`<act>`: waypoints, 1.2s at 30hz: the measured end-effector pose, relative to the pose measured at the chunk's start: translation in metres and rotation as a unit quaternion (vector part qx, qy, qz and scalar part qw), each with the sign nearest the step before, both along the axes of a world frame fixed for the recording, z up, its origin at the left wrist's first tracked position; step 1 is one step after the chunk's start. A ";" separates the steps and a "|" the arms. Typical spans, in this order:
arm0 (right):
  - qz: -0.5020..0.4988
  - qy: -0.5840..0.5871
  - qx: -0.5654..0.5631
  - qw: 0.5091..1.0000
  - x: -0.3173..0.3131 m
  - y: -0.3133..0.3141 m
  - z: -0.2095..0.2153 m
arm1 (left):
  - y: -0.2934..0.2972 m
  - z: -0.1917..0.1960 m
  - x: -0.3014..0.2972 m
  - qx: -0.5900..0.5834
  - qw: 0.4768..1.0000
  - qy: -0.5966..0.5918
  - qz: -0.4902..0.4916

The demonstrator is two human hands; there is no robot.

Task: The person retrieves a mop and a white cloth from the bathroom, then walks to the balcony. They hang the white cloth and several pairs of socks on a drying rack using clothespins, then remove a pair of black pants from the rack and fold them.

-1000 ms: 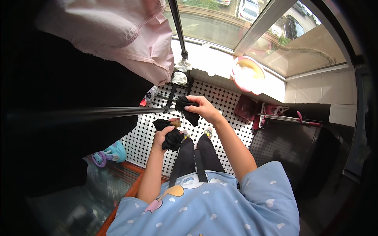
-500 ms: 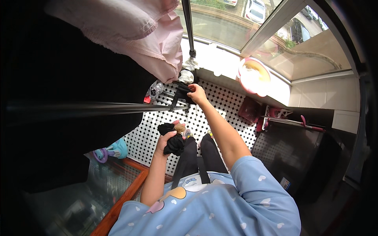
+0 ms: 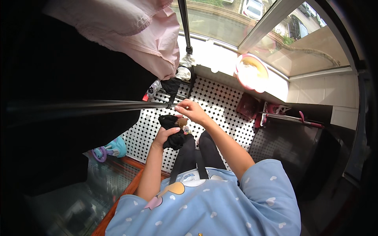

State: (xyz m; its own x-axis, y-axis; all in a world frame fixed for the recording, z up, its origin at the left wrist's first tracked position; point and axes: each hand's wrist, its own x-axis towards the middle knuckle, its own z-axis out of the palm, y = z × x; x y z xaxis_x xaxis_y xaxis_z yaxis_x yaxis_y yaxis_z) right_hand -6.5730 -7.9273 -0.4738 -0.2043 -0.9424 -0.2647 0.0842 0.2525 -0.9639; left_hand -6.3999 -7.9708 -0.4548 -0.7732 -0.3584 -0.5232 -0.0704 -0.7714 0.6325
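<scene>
Clamping a bunched black cloth at mid-frame, the left grip also carries a small brown fabric wad, which could slip if its hold loosens; the empty right grip, fingers apart, is beside the black tubular rail.

Worn on your head, your left-side fisheye looks steeply down and forward: your light-blue, heart-printed cloth shirt fills the near lower edge, your left grip and right grip sit mid-range, the black-and-white tiled floor lies farther, and pale-framed glass windows cross the top.
</scene>
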 end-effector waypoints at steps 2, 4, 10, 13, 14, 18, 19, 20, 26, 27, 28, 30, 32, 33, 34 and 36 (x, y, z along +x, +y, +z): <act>0.087 0.104 -0.082 0.987 -0.001 0.010 0.002 | 0.000 0.001 -0.005 -0.014 0.998 -0.015 -0.053; 0.090 -0.037 -0.006 0.995 -0.004 0.018 0.011 | 0.001 0.004 -0.008 -0.009 0.994 -0.039 -0.099; -0.094 -0.269 -0.053 0.957 -0.002 0.044 0.018 | 0.011 -0.008 -0.008 0.121 0.979 0.112 -0.118; -0.170 -0.276 -0.079 0.943 -0.001 0.057 0.027 | 0.018 -0.002 -0.016 0.160 0.964 0.116 -0.180; -0.206 -0.323 -0.097 0.918 0.000 0.058 0.038 | 0.020 -0.002 -0.016 0.175 0.957 0.119 -0.197; -0.248 -0.344 -0.146 0.894 -0.007 0.069 0.048 | 0.045 -0.022 -0.009 0.263 0.921 0.191 -0.216; -0.265 -0.358 -0.149 0.883 -0.008 0.071 0.047 | 0.055 -0.025 -0.006 0.294 0.915 0.198 -0.193; -0.283 -0.371 -0.153 0.871 -0.009 0.074 0.047 | 0.065 -0.024 -0.005 0.323 0.908 0.206 -0.171; -0.366 -0.409 -0.251 0.798 -0.044 0.094 0.076 | 0.090 -0.029 0.012 0.363 0.910 0.196 -0.045; -0.334 -0.438 -0.276 0.788 -0.050 0.097 0.085 | 0.089 -0.042 0.019 0.368 0.905 0.211 -0.037; -0.301 -0.466 -0.299 0.776 -0.055 0.098 0.092 | 0.090 -0.055 0.028 0.372 0.900 0.225 -0.028; -0.285 -0.411 -0.304 0.811 -0.064 0.099 0.105 | 0.081 -0.038 0.024 0.371 0.915 0.155 0.024; -0.223 -0.158 -0.179 0.945 -0.079 0.100 0.091 | 0.077 -0.040 0.023 0.326 0.934 0.130 0.070; -0.187 0.098 -0.077 0.974 -0.079 0.096 0.088 | 0.075 -0.039 0.021 0.308 0.941 0.112 0.082; -0.174 0.329 -0.023 0.928 -0.075 0.089 0.085 | 0.075 -0.038 0.021 0.298 0.947 0.091 0.082; -0.228 0.307 0.001 0.924 -0.066 0.078 0.075 | 0.072 -0.034 0.019 0.281 0.955 0.049 0.081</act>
